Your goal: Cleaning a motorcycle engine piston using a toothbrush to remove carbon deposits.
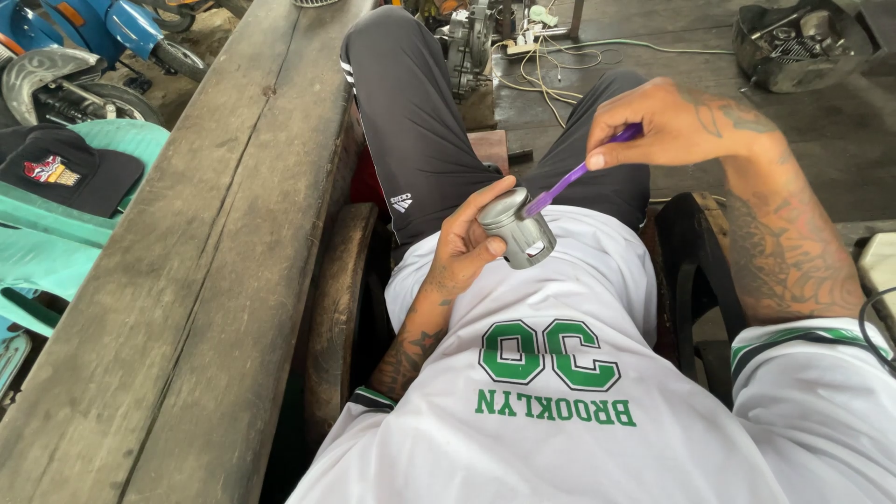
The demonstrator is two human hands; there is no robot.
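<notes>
While we sit back on the seat, far left shows a black cap point(70, 168) on a green plastic chair point(56, 243), then a long wooden bench point(205, 280) running up the frame. Our left hand point(467, 247) is curled around a grey metal piston point(516, 227), thumb and fingers clamped on its side, held over our lap just above the white jersey point(579, 392). Our right hand point(677, 126) pinches a purple toothbrush point(577, 175) by the handle; its head touches the piston crown. Engine parts point(793, 42) lie on the floor, top right.
</notes>
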